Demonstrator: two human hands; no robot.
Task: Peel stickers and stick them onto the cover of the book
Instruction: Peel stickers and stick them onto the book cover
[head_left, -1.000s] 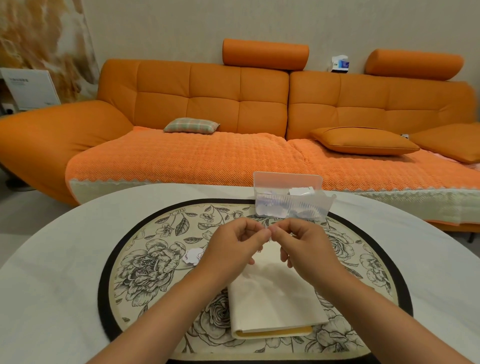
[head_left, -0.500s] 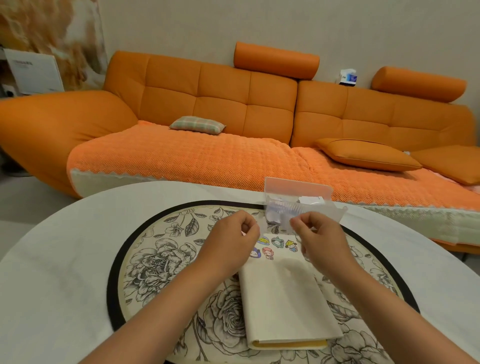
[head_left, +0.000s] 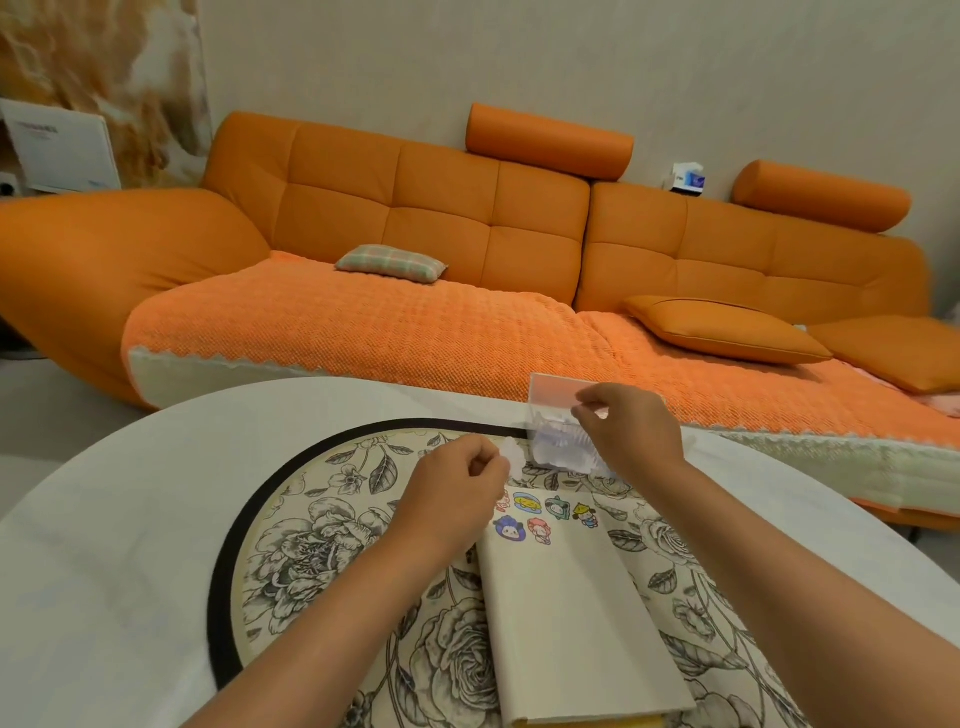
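My left hand hovered over the far left corner of the book, its fingers curled and its thumb and forefinger pinching a small white scrap just beyond the knuckles. The book lay closed on the round flowered mat, cream cover up, right of the mat's middle and running toward the near edge of the bench. A cluster of small cartoon stickers sat in two rows at the far end of the cover, just beside my left hand; the leftmost one was partly hidden behind it.

My right hand was past the book's far end, well apart from the cover, held in front of the clear box. Its fingers were curled and the thumb and forefinger were pressed together beside the box's raised lid. I could not tell whether they pinched anything.

The clear box stood at the far rim of the mat, toward the far edge of the bench, its lid upright. Inside it lay pale, whitish pieces, too blurred to tell apart. Beyond the bench stood an orange sofa with a small checked cushion on its seat.
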